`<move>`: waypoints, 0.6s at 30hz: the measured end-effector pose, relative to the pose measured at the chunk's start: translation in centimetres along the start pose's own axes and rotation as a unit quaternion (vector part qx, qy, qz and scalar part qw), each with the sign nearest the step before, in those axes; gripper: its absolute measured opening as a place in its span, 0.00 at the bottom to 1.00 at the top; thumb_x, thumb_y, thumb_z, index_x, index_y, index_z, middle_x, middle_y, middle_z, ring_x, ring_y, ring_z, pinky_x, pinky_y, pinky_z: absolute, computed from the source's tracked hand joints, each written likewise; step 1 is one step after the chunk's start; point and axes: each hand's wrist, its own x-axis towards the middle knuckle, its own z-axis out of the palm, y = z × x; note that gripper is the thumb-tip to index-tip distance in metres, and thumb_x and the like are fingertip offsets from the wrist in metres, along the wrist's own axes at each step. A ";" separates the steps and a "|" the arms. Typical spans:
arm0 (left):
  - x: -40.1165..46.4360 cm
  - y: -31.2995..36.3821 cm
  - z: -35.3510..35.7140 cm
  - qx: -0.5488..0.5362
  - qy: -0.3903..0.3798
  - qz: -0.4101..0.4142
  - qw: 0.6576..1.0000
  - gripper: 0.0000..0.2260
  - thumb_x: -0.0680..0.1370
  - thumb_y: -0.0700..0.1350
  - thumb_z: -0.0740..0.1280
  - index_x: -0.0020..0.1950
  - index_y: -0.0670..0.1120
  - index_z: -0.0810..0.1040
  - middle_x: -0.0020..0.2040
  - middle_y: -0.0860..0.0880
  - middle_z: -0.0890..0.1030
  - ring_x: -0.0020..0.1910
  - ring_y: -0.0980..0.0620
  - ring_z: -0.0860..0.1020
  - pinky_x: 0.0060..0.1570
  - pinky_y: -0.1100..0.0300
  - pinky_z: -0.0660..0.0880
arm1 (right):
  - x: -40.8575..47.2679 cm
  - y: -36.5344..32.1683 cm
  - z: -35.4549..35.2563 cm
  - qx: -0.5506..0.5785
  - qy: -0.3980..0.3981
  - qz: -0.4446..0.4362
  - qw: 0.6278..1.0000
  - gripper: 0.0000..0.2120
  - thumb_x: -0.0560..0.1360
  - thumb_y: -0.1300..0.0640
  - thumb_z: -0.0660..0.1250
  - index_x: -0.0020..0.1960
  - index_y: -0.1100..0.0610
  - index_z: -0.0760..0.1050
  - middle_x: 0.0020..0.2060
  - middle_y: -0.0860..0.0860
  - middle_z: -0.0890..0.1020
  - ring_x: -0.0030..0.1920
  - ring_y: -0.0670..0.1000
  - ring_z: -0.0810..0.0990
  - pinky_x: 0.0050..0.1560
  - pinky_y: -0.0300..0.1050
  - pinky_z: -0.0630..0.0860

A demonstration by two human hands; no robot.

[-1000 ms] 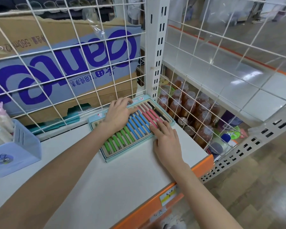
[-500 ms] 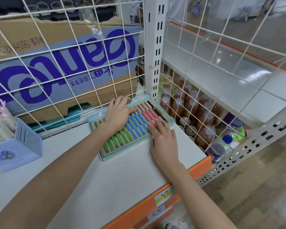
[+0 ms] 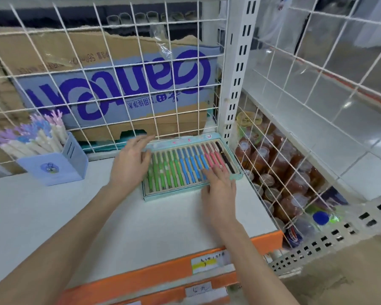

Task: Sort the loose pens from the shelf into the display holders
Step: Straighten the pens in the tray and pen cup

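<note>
I have both hands flat: left hand (image 3: pixel 131 164) and right hand (image 3: pixel 220 183) on the pen tray (image 3: pixel 237 172) (back-right shelf corner). Risk: pressing unevenly pops pens (image 3: pixel 185 165) from slots.

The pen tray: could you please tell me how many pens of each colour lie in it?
Green pens: 5
Blue pens: 5
Pink pens: 3
Black pen: 1
Total: 14
The left hand and right hand cover parts of the rows and the picture is blurred, so the green, blue and pink counts may be off by one.
</note>
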 end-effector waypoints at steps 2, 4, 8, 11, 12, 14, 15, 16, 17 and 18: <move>-2.5 -0.1 -1.9 0.009 0.014 -0.043 0.999 0.18 0.79 0.38 0.61 0.68 0.47 0.72 0.66 0.45 0.73 0.63 0.45 0.72 0.59 0.50 0.70 | -0.2 -2.0 0.0 -0.011 -0.033 -0.064 0.997 0.24 0.77 0.65 0.56 0.71 0.51 0.65 0.74 0.52 0.60 0.76 0.51 0.51 0.74 0.51 0.46; -5.6 -0.1 -3.7 0.031 0.027 -0.099 0.994 0.18 0.78 0.38 0.61 0.68 0.48 0.72 0.66 0.47 0.73 0.63 0.46 0.72 0.58 0.51 0.70 | -0.8 -4.5 0.5 -0.007 -0.078 -0.147 0.986 0.22 0.78 0.63 0.56 0.70 0.53 0.67 0.72 0.53 0.63 0.73 0.52 0.57 0.71 0.49 0.54; -12.2 -1.3 -7.5 0.148 0.089 -0.147 0.974 0.14 0.75 0.37 0.65 0.60 0.44 0.79 0.59 0.42 0.78 0.55 0.40 0.78 0.51 0.48 0.75 | -3.0 -9.4 2.5 0.004 -0.191 -0.276 0.942 0.23 0.76 0.65 0.57 0.70 0.55 0.68 0.67 0.55 0.70 0.68 0.55 0.67 0.65 0.47 0.64; -16.4 -2.8 -10.3 0.250 0.112 -0.142 0.951 0.16 0.72 0.43 0.58 0.55 0.42 0.80 0.53 0.40 0.80 0.51 0.41 0.77 0.47 0.47 0.77 | -5.2 -12.3 4.2 -0.010 -0.231 -0.335 0.913 0.24 0.76 0.64 0.57 0.71 0.54 0.66 0.68 0.54 0.70 0.68 0.54 0.66 0.67 0.47 0.62; -17.6 -3.3 -11.1 0.271 0.110 -0.143 0.945 0.17 0.71 0.44 0.57 0.56 0.43 0.78 0.53 0.39 0.80 0.51 0.41 0.77 0.47 0.46 0.77 | -5.9 -13.1 4.8 -0.021 -0.237 -0.349 0.906 0.24 0.77 0.63 0.57 0.72 0.53 0.64 0.69 0.54 0.68 0.69 0.54 0.65 0.67 0.47 0.62; -19.7 -4.0 -12.5 0.313 0.093 -0.160 0.931 0.17 0.71 0.44 0.56 0.57 0.44 0.75 0.53 0.39 0.79 0.52 0.39 0.77 0.47 0.42 0.77 | -7.2 -14.4 5.9 -0.059 -0.240 -0.376 0.893 0.23 0.78 0.60 0.57 0.73 0.53 0.61 0.70 0.54 0.66 0.69 0.54 0.64 0.67 0.48 0.61; -20.6 -4.3 -13.2 0.329 0.081 -0.174 0.924 0.18 0.71 0.45 0.56 0.57 0.43 0.76 0.53 0.39 0.80 0.53 0.38 0.78 0.48 0.41 0.77 | -7.8 -15.1 6.4 -0.079 -0.237 -0.388 0.887 0.23 0.79 0.57 0.57 0.73 0.53 0.61 0.70 0.53 0.66 0.68 0.55 0.65 0.66 0.49 0.61; -21.4 -4.6 -13.9 0.341 0.071 -0.187 0.918 0.19 0.70 0.45 0.56 0.56 0.42 0.78 0.53 0.38 0.80 0.52 0.38 0.79 0.48 0.40 0.76 | -8.4 -15.8 6.8 -0.096 -0.233 -0.399 0.881 0.22 0.79 0.55 0.57 0.72 0.52 0.61 0.69 0.53 0.67 0.67 0.55 0.65 0.65 0.49 0.61; -22.1 -5.0 -14.5 0.349 0.065 -0.199 0.913 0.19 0.70 0.45 0.56 0.55 0.42 0.80 0.53 0.38 0.80 0.52 0.38 0.79 0.48 0.40 0.76 | -9.1 -16.6 7.2 -0.110 -0.230 -0.410 0.876 0.22 0.79 0.53 0.58 0.72 0.52 0.61 0.68 0.53 0.68 0.66 0.56 0.66 0.64 0.50 0.62; -22.8 -5.4 -15.1 0.353 0.060 -0.211 0.909 0.18 0.70 0.45 0.58 0.54 0.41 0.81 0.53 0.38 0.80 0.52 0.38 0.79 0.48 0.40 0.76 | -9.7 -17.4 7.7 -0.118 -0.229 -0.420 0.870 0.22 0.79 0.52 0.58 0.72 0.53 0.61 0.67 0.53 0.68 0.66 0.56 0.66 0.63 0.50 0.62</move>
